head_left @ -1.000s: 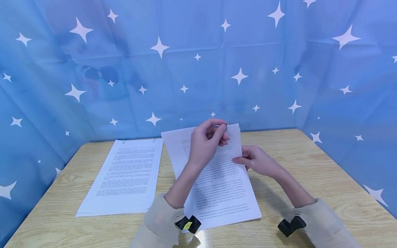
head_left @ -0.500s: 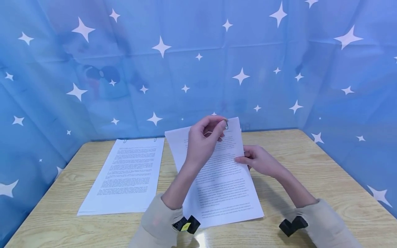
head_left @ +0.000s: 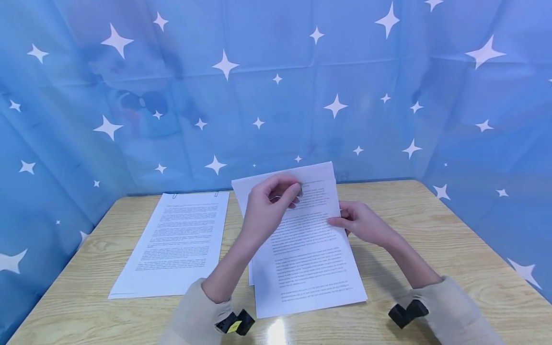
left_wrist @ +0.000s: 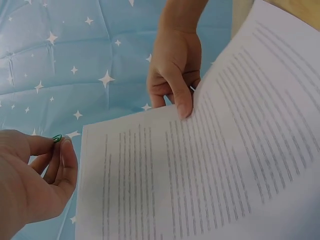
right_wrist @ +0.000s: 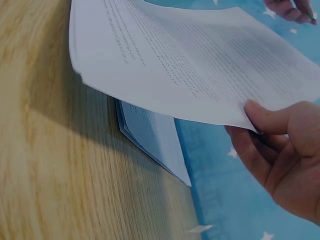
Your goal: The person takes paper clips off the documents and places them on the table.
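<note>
My left hand (head_left: 269, 203) pinches a small green paper clip (left_wrist: 57, 138) between thumb and forefinger. In the left wrist view the clip is off the paper, just beyond its top edge. A few printed sheets (head_left: 308, 254) stand tilted up from the table, their top raised. My right hand (head_left: 362, 223) grips their right edge, thumb on the printed face and fingers behind, as the right wrist view also shows. The left hand overlaps the upper left of the sheets in the head view. A second sheet's edge peeks out behind at the lower left.
To the left, another stack of printed sheets (head_left: 172, 244) lies flat on the wooden table (head_left: 414, 211), with two paper clips (head_left: 216, 194) along its top edge. A blue curtain (head_left: 276, 105) with white stars hangs behind the table and at both sides.
My left hand has moved left and down from the top right of the sheets, carrying the paper clip away from the top edge. The right hand keeps its hold with little movement.
</note>
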A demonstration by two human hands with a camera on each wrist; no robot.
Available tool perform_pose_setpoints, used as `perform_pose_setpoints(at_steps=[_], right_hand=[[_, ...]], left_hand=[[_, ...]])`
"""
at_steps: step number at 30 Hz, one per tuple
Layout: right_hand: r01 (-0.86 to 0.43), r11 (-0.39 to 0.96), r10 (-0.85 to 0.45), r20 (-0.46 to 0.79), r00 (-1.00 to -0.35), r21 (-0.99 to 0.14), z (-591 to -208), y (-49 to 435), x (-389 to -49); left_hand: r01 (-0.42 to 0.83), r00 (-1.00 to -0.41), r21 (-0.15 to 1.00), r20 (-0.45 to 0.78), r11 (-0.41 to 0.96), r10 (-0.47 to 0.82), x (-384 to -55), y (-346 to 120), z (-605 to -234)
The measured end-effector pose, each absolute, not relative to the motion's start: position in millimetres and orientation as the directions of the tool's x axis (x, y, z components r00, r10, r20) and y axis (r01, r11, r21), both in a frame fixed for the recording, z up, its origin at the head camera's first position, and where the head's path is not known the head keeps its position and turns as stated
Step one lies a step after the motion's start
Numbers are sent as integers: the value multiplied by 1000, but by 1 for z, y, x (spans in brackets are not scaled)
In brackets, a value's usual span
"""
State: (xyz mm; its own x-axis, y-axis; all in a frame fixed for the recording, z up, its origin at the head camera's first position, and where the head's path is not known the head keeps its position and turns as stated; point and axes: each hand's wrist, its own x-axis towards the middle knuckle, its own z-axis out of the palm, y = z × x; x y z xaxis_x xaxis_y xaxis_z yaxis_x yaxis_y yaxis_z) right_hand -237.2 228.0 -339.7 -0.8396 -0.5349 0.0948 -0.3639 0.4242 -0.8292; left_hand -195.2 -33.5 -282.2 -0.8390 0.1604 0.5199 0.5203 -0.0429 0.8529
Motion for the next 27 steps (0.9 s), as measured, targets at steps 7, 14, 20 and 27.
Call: perform_pose_setpoints(at_steps=[7,14,20,27], right_hand=[[-371,422,-543,97,-834,-827,-340,228,-239],[-370,429,-536,98,-838,-824,-340,227,-239],[-371,431,-538,96,-838,-823,-342,228,-240],[-377,434,-540,99,-836,-819,-342,229,-240]], left_hand=[[488,-859,872,484,-16,168,-192,-54,-289],[435,-889,900,422,40,180,-189,-69,-301],[376,-920,922,360,88,158,-185,-85,-311],[310,-948,937,291,160,129,-180,-100,-322]])
